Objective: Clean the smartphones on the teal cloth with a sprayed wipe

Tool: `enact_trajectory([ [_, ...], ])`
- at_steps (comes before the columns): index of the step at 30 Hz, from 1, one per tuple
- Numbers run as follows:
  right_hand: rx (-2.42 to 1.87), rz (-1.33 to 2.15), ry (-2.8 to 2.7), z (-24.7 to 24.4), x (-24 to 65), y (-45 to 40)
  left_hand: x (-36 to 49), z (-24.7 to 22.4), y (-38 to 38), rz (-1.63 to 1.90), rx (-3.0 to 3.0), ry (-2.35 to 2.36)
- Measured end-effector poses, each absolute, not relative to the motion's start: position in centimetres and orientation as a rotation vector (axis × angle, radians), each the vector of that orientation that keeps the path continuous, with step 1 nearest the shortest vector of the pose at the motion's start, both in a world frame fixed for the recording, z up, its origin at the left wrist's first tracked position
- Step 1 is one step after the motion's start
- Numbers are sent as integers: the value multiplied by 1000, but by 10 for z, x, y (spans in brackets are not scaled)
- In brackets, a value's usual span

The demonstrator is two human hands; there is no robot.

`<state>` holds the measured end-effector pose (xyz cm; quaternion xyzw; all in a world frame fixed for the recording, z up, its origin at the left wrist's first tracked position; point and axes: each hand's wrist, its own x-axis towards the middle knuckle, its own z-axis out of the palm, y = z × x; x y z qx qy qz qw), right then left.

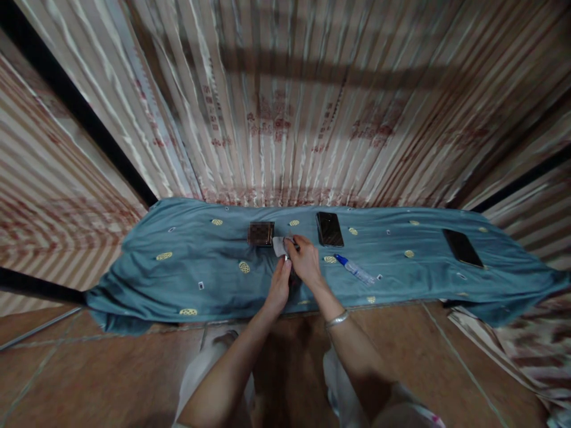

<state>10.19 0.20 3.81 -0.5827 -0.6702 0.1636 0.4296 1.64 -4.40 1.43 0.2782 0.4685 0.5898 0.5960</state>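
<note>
A thin, white, sheet-like piece (279, 245) sits pinched in the right hand (305, 260), above a teal patterned cloth (223, 297). The left hand's (279, 286) fingers press close below it; what they clamp, I cannot tell. Using 2 hands probably steadies something so small. A dark, square, partly pixelated object (261, 233) lies just beside it. To the right, 2 flat black phones (331, 229) (463, 248) and a clear, blue-capped tube (357, 271) lie apart, likely leaving the hands room.
</note>
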Motion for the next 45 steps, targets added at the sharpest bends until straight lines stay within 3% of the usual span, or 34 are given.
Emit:
enact_trajectory([
  [6,-1264,863,-1145,21,128,26,17,25,-51,1023,383,888],
  [10,-1001,1201,-854,7,151,25,11,32,-47,1027,191,751],
  [13,-943,1256,-883,4,163,21,9,30,-40,1072,128,752],
  [22,-1247,617,-1620,12,148,-5,22,33,-41,994,120,810],
  [31,-1372,287,-1708,16,159,-12,35,28,-39,953,182,819],
  [45,-1270,321,-1809,17,157,-14,43,25,-42,927,150,858],
])
